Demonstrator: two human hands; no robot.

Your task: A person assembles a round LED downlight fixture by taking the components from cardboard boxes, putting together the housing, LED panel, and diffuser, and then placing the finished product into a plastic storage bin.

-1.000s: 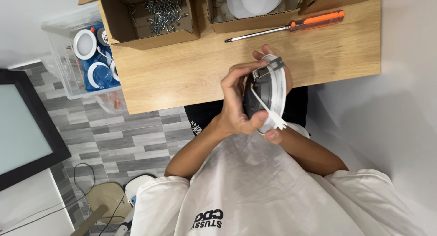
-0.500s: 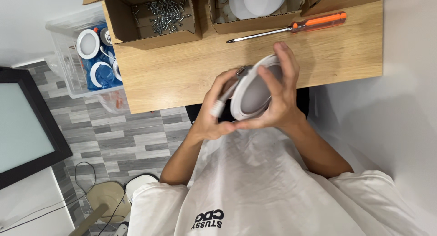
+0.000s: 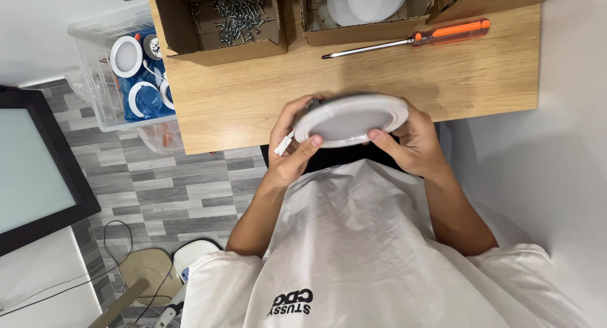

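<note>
Both hands, left hand and right hand, are gripping a round white downlight over the tabletop edge. At 11 o'clock, a cardboard box is holding screws.

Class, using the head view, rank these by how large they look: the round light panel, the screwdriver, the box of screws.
1. Box of screws, though partly cut off by the frame.
2. Screwdriver and light panel: unsure. The screwdriver is longer, the panel wider, blurred, and nearer the camera.
</note>
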